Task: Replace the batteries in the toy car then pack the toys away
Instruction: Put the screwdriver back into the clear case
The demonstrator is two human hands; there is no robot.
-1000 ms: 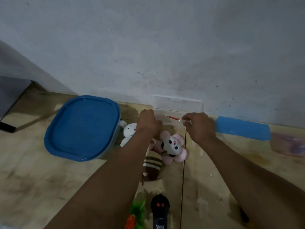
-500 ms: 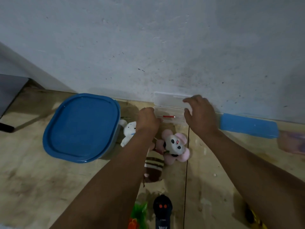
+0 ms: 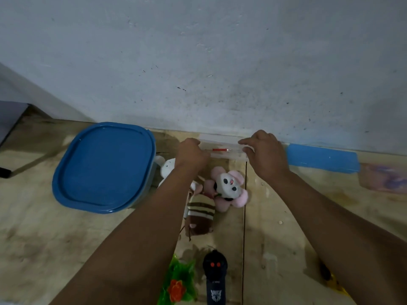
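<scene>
Both your hands are on the clear plastic case (image 3: 222, 148) lying along the base of the wall (image 3: 198, 62). L hand (image 3: 191, 154) grips its left end, fingers curled round it. R hand (image 3: 264, 155) holds the right end, fingers reaching over the top edge w/ thumb at the near side. Inside the case, between your hands, a small red-handled screwdriver (image 3: 218, 149) shows through the plastic.

Toy car: can't pick it out for sure; a bit of yellow-black plastic (image 3: 332, 282) peeks from under your R forearm, too hidden to ID.

Black remote w/ two red buttons (image 3: 214, 280) lies near the bottom edge, green-orange toy (image 3: 178, 282) just beside it on the left. Plush toys sit btw your forearms: pink flower plush (image 3: 229, 187), brown striped plush (image 3: 200, 216) touching it, white plush (image 3: 167, 169) partly behind your L wrist. Blue-lidded container (image 3: 103, 166) stands left of them, lid on. Flat blue lid (image 3: 321, 158) lies by the wall, right of the case.
</scene>
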